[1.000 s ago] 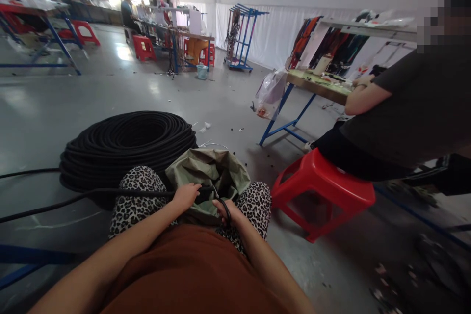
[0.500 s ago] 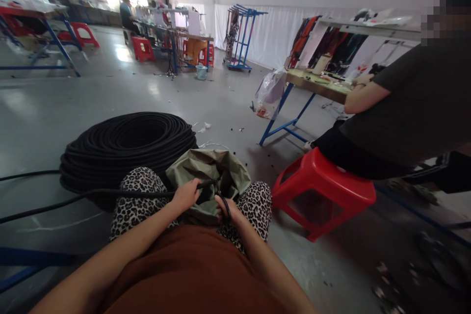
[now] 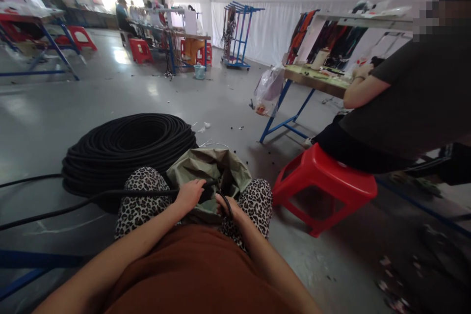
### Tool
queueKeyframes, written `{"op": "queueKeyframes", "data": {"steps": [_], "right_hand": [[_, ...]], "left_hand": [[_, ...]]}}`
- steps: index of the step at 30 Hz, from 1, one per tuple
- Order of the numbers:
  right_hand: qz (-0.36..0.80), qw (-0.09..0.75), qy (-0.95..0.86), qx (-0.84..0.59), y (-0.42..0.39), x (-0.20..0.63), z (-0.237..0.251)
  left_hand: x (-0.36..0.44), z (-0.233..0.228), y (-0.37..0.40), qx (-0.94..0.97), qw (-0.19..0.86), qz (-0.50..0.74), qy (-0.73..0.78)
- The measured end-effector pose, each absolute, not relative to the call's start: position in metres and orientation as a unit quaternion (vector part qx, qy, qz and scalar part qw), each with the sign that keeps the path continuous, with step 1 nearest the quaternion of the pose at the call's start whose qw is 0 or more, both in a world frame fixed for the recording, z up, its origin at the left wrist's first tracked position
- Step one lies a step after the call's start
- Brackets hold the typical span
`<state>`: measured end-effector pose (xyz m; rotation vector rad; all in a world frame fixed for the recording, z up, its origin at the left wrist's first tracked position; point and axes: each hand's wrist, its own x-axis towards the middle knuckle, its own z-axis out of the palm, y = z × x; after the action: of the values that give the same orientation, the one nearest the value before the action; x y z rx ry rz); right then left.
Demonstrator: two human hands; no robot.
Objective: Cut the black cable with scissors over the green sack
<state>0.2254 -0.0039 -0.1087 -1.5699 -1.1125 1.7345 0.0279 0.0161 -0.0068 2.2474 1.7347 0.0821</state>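
Observation:
My left hand [image 3: 189, 195] grips a black cable [image 3: 110, 195] that runs in from the left across my leopard-print knee. My right hand [image 3: 227, 207] is closed on black-handled scissors [image 3: 225, 201], whose blades point at the cable end just above an open olive-green bag [image 3: 211, 169] between my knees. A big coil of the same black cable [image 3: 128, 147] lies on the floor right behind the bag and my left knee.
A person in a dark shirt sits on a red stool [image 3: 326, 186] close on my right, working at a blue-legged table [image 3: 316, 83]. A plastic bag [image 3: 268, 91] hangs from that table. Farther back stand more tables, red stools and a blue rack [image 3: 237, 34].
My hands have stayed at the bag mouth; the left hand has shifted slightly right along the cable. The view has tilted a little.

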Motion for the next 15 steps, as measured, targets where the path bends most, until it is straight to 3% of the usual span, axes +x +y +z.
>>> {"op": "queueKeyframes", "data": {"steps": [10, 15], "right_hand": [[0.605, 0.228, -0.445, -0.619, -0.003, 0.225, -0.089], [0.605, 0.248, -0.457, -0.603, -0.003, 0.227, -0.102]], "left_hand": [[0.029, -0.01, 0.015, 0.804, 0.121, -0.014, 0.582], [0.03, -0.007, 0.016, 0.798, 0.127, -0.012, 0.589]]}}
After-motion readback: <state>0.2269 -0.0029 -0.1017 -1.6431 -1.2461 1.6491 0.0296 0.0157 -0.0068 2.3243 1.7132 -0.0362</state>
